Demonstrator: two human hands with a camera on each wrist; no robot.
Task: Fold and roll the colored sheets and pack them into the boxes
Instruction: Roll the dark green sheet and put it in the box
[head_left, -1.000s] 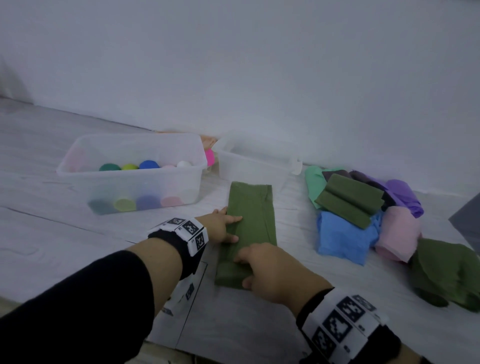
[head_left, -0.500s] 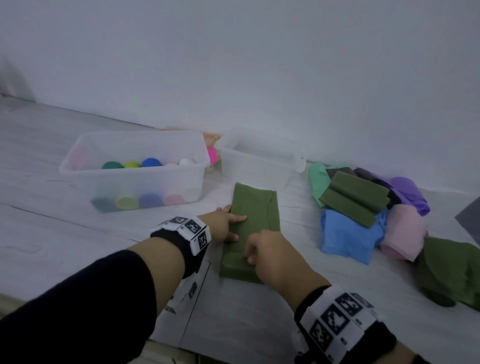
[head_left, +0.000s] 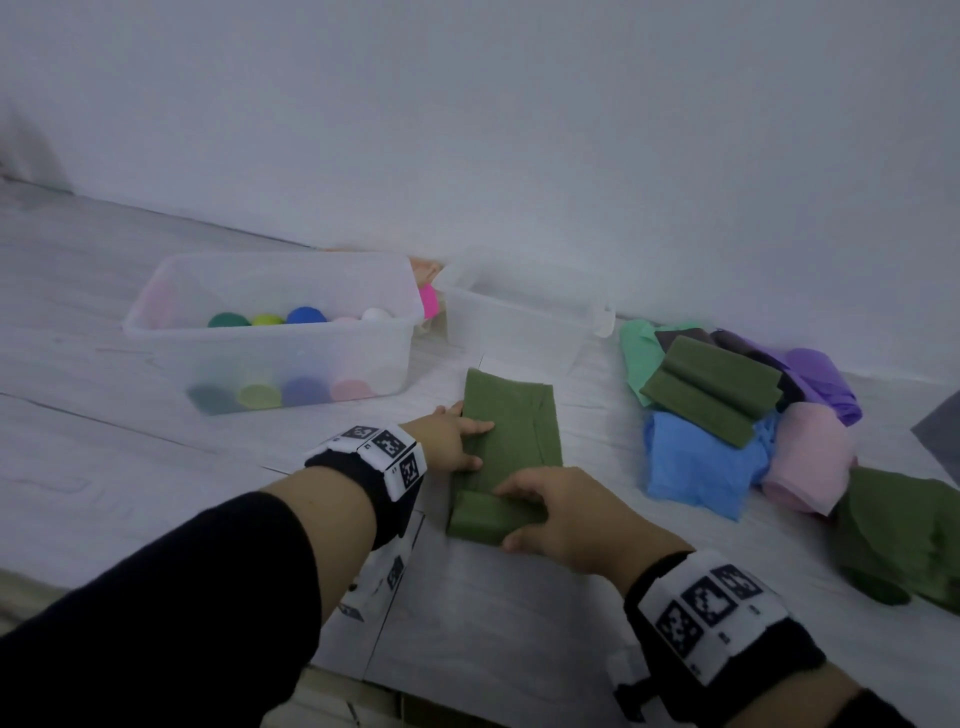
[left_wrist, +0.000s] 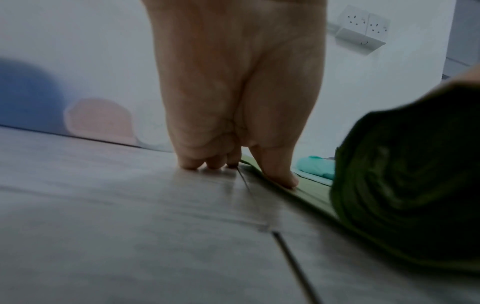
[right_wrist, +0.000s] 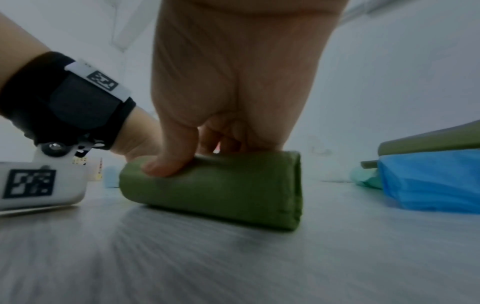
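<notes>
Two hands on one olive-green sheet (head_left: 511, 436), folded into a long strip on the pale wood-grain surface (head_left: 130, 447). Near end is rolled up into a fat cylinder. Right hand (head_left: 566, 514) curls over that roll, thumb on the near side, fingers wrapped over the top, gripping it. Left hand (head_left: 452, 441) sits at the strip's left edge w/ thumb pressing down on the flat cloth, other fingers bent, tips on the surface just beside it. Flat part runs away from the person toward an empty clear box (head_left: 524, 317). Left of that, a bigger clear box (head_left: 270, 338) w/ rolls standing in it: dark green, yellow-green, blue, pink, white. Off to the right, well apart from the hands, a heap of sheets (head_left: 737, 415): blue, pink, purple, mint, plus a folded olive one on top. Another crumpled olive sheet (head_left: 904, 540) at far right.
</notes>
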